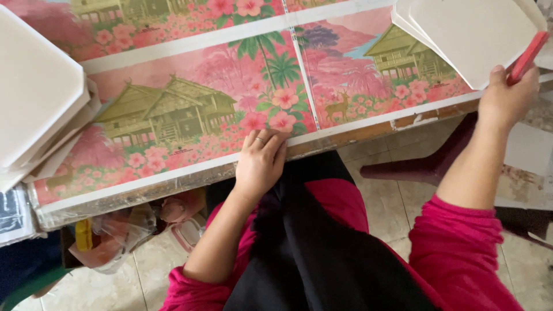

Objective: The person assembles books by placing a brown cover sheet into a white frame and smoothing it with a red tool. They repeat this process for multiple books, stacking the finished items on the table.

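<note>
My left hand (262,161) rests with fingers closed on the near edge of a printed sheet (190,109) showing pink flowers, palms and green stilt houses. The sheet lies flat on a worn wooden table (368,131). My right hand (510,98) is raised at the right and grips a red flat tool (527,56). The tool touches a stack of white angular cards (472,34) at the top right. A ring shows on one left finger.
Another stack of white angular cards (37,92) sits at the table's left end. Under the table lie crumpled plastic bags (121,230) on a tiled floor (391,201). A dark maroon stool (426,164) stands to the right of my lap.
</note>
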